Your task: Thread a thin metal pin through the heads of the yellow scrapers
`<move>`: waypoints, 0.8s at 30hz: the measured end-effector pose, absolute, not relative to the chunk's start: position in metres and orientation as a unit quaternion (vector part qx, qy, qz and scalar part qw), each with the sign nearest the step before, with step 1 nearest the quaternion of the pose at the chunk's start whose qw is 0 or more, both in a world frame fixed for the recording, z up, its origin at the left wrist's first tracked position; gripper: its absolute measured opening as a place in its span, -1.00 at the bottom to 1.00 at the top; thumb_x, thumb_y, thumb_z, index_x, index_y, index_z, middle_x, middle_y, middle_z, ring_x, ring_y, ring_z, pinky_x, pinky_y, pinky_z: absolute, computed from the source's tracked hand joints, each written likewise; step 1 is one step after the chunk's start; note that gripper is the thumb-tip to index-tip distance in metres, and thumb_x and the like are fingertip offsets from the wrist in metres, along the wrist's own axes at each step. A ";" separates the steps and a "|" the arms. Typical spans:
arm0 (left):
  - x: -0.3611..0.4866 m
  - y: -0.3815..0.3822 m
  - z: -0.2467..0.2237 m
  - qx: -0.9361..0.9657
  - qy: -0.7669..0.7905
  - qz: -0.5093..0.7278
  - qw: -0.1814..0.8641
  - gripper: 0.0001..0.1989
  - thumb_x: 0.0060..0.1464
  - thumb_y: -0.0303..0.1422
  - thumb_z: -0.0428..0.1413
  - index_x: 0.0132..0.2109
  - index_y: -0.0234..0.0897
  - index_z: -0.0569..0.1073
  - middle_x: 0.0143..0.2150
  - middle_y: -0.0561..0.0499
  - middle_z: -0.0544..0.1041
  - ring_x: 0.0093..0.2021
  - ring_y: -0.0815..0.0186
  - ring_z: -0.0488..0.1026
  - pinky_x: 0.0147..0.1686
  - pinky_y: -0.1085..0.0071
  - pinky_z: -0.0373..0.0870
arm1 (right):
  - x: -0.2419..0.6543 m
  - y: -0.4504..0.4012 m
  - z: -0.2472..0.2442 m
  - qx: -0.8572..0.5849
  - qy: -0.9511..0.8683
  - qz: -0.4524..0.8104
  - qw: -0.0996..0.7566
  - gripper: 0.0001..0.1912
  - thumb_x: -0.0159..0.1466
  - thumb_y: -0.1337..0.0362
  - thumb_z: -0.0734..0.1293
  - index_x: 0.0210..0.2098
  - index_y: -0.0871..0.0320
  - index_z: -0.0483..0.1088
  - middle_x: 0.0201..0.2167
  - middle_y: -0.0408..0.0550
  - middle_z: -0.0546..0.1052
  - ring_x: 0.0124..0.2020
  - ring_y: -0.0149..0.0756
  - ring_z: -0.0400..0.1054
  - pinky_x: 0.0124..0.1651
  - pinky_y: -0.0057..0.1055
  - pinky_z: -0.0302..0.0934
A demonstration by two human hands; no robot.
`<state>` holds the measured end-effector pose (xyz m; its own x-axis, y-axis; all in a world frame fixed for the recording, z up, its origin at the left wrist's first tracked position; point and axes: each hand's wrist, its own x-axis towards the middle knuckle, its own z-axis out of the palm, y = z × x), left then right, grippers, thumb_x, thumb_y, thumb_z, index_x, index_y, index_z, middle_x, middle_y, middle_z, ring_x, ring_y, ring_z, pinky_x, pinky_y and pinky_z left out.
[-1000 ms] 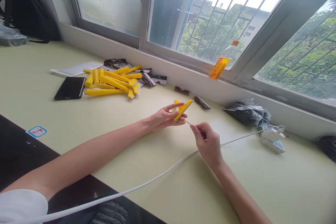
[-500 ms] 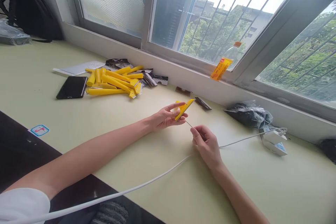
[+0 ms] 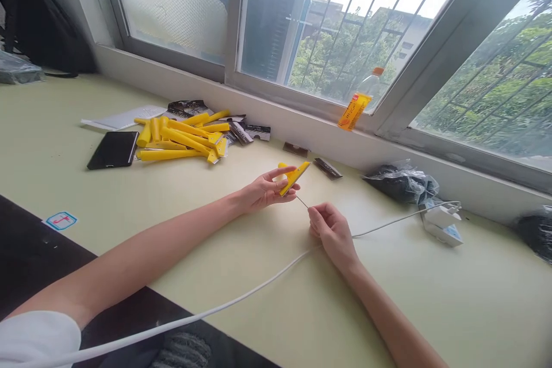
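Observation:
My left hand (image 3: pixel 268 190) is closed around a yellow scraper (image 3: pixel 295 178), its wide flat head tilted up to the right between thumb and fingers. Just to the right, my right hand (image 3: pixel 331 229) pinches a thin screwdriver (image 3: pixel 302 202). The slim metal shaft points up and left at the underside of the scraper's head; whether the tip touches is too small to tell. Most of the screwdriver's handle is hidden in my fingers. Farther left lies a pile of yellow scrapers (image 3: pixel 183 137), several in number.
Beside the pile lie a black phone (image 3: pixel 112 149) and a white sheet (image 3: pixel 123 117). A white cable (image 3: pixel 254 294) crosses the table under my right hand to a power strip (image 3: pixel 444 223). Black packets (image 3: pixel 328 168) and a bagged dark bundle (image 3: pixel 401 183) sit near the sill, where a bottle (image 3: pixel 357 106) stands.
The whole view has shifted slightly, so things appear a little farther left. Both hands keep their grips, and the screwdriver stays angled at the scraper.

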<state>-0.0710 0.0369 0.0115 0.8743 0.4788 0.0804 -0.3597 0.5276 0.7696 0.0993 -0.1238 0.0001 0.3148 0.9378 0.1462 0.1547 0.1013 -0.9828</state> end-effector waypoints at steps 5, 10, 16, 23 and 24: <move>-0.071 0.037 0.013 0.447 0.073 0.237 0.859 -0.38 0.17 -0.48 0.26 0.33 -0.28 0.31 -0.09 -0.24 0.62 -0.17 0.27 0.62 0.09 0.25 0.45 | 0.100 -0.120 -0.002 -0.583 -0.464 0.324 0.584 -0.62 0.30 -0.08 0.36 -0.27 0.14 0.43 -0.57 -0.25 0.20 -0.58 -0.45 -0.01 -0.53 -0.44 -0.06; -0.070 0.040 0.011 0.463 0.080 0.253 0.846 -0.38 0.17 -0.47 0.26 0.34 -0.30 0.30 -0.09 -0.24 0.62 -0.18 0.25 0.63 0.13 0.14 0.43 | 0.100 -0.121 -0.001 -0.612 -0.470 0.284 0.570 -0.59 0.26 -0.05 0.40 -0.07 0.10 0.41 -0.39 -0.15 0.39 -0.47 -0.40 0.19 -0.44 -0.43 0.12; -0.070 0.042 0.010 0.470 0.086 0.256 0.841 -0.38 0.16 -0.45 0.27 0.33 -0.30 0.31 -0.11 -0.23 0.63 -0.17 0.23 0.63 0.15 0.08 0.41 | 0.104 -0.120 -0.002 -0.643 -0.493 0.234 0.537 -0.67 0.27 -0.01 0.39 -0.17 0.13 0.49 -0.31 -0.04 0.52 -0.33 -0.27 0.34 -0.25 -0.35 0.21; -0.070 0.041 0.012 0.458 0.105 0.271 0.840 -0.37 0.15 -0.45 0.28 0.32 -0.32 0.31 -0.15 -0.20 0.63 -0.16 0.23 0.63 0.15 0.10 0.42 | 0.101 -0.122 -0.001 -0.672 -0.532 0.174 0.484 -0.61 0.39 -0.06 0.24 -0.20 0.11 0.50 -0.52 -0.18 0.30 -0.49 -0.35 0.11 -0.40 -0.38 0.03; -0.070 0.041 0.012 0.458 0.103 0.270 0.841 -0.37 0.15 -0.45 0.28 0.32 -0.31 0.31 -0.15 -0.21 0.63 -0.17 0.23 0.63 0.15 0.09 0.42 | 0.100 -0.122 -0.001 -0.678 -0.533 0.172 0.476 -0.61 0.40 -0.07 0.22 -0.19 0.10 0.47 -0.54 -0.20 0.27 -0.51 -0.36 0.06 -0.42 -0.38 0.00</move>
<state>-0.0700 0.0406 0.0121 0.8327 0.5488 0.0734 -0.3595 0.4350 0.8255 0.0996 -0.1224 -0.0009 0.3721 0.8863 0.2756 0.5591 0.0230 -0.8288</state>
